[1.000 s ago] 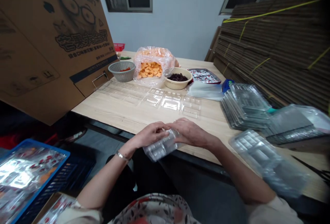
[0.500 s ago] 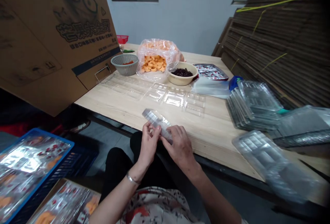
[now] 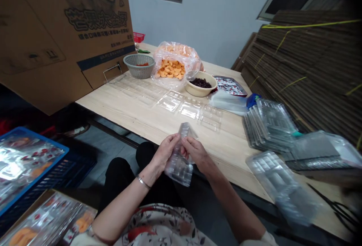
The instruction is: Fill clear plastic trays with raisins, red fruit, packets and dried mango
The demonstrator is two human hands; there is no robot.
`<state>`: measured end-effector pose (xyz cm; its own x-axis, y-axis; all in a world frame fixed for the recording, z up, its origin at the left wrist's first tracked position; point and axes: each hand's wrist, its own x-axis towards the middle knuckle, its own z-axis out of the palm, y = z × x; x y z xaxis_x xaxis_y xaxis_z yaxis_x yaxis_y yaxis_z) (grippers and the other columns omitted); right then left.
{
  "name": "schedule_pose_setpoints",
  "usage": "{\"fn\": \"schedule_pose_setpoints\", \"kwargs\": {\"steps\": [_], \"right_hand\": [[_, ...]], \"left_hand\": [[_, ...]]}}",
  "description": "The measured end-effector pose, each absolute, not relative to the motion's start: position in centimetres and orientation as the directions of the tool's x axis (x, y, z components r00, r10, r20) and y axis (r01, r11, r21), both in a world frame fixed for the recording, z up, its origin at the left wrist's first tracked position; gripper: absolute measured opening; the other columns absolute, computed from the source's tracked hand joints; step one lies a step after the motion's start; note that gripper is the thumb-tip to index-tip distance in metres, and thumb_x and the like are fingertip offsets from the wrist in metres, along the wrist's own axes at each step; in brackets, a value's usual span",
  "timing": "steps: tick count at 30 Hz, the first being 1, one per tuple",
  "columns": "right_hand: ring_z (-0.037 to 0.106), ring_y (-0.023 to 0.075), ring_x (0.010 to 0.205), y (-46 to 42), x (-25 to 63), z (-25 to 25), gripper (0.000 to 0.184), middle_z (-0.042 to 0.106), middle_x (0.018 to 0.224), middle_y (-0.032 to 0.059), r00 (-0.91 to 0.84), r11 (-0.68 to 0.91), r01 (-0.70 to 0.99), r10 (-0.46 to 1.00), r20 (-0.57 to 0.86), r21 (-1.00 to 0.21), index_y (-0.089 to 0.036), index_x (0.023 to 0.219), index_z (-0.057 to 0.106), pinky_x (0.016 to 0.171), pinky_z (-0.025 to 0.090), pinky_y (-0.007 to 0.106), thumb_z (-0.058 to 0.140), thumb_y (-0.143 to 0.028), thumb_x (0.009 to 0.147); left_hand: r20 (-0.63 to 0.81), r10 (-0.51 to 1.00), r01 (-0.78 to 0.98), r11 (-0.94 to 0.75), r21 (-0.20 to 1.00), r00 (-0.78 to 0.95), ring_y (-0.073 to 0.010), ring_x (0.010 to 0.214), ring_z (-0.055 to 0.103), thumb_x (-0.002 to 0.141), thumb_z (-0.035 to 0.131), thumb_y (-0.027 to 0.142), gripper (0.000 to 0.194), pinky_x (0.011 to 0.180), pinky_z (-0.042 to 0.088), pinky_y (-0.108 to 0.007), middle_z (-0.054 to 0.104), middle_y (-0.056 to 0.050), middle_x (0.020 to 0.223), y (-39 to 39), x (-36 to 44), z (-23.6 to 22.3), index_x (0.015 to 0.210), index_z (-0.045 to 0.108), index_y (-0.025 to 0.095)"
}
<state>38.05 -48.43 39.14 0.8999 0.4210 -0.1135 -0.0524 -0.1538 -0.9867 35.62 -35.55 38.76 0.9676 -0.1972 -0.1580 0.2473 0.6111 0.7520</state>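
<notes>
The left hand [image 3: 167, 151] and right hand [image 3: 195, 151] pinch a clear compartmented tray [image 3: 178, 171] from both sides, probably to steady its thin plastic, at the near edge of the counter [image 3: 121, 112], facing a row of trays [image 3: 190, 109].

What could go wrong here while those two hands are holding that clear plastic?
The clear plastic piece between the left hand and right hand appears to jut past the table edge, so it might drop if it slipped. The clear packaging at the right lies close to that edge and could get nudged off. The bag gapes open, so orange pieces might spill.
</notes>
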Motion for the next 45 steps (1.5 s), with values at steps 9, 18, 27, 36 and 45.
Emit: {"fn": "schedule_pose_setpoints", "kwargs": {"steps": [9,18,27,36,45], "right_hand": [[0.047,0.0128,0.058,-48.7,37.0,39.8,0.034,0.053,0.061,-0.0041,0.926,0.048,-0.147,0.357,-0.12,-0.988,-0.021,0.077,0.054,0.057,0.039,0.026,0.062,-0.052,0.085],[0.045,0.0128,0.063,-47.7,36.9,38.7,0.035,0.052,0.07,-0.0029,0.931,0.284,-0.219,0.348,-0.113,-0.934,-0.021,0.079,0.056,0.061,0.037,0.025,0.065,-0.054,0.085],[0.048,0.0137,0.065,-47.3,36.8,38.4,0.037,0.055,0.072,-0.0014,0.942,0.303,-0.224,0.313,-0.125,-0.927,-0.02,0.08,0.055,0.061,0.04,0.026,0.067,-0.056,0.08],[0.045,0.0127,0.058,-47.0,37.2,37.1,0.029,0.05,0.061,-0.0047,0.97,0.257,-0.049,0.241,0.015,-0.965,-0.021,0.077,0.053,0.059,0.038,0.026,0.06,-0.047,0.086],[0.046,0.0135,0.06,-48.3,37.7,37.6,0.026,0.049,0.062,-0.0046,0.976,0.194,0.089,0.179,0.124,-0.977,-0.022,0.076,0.05,0.065,0.041,0.028,0.054,-0.042,0.092]], "left_hand": [[-0.117,-0.051,0.127,0.49,0.862,0.992,-0.0119,0.054,0.058,0.076,0.076,0.043,0.054,0.057,0.048,-0.024,0.061,0.004,0.061,-36.1,34.6,39.5,0.113,0.047,0.017],[-0.073,0.029,0.062,0.264,0.962,0.997,-0.0122,0.064,0.059,0.068,0.083,0.038,0.068,0.063,0.05,-0.026,0.064,0.001,0.08,-35.1,34.6,39.2,0.123,0.047,0.018],[-0.058,0.086,0.037,0.224,0.974,0.995,-0.0159,0.079,0.064,0.066,0.084,0.037,0.069,0.072,0.053,-0.028,0.066,-0.006,0.098,-35.0,34.8,38.9,0.123,0.05,0.018],[-0.06,0.097,0.042,0.179,0.983,0.993,-0.014,0.064,0.063,0.074,0.078,0.04,0.062,0.064,0.052,-0.027,0.068,-0.003,0.082,-35.0,35.0,39.2,0.124,0.051,0.017],[-0.034,0.169,0.019,0.095,0.995,0.985,-0.0139,0.07,0.063,0.072,0.077,0.036,0.059,0.064,0.05,-0.024,0.068,-0.005,0.094,-33.6,35.9,39.2,0.122,0.053,0.016]]}}
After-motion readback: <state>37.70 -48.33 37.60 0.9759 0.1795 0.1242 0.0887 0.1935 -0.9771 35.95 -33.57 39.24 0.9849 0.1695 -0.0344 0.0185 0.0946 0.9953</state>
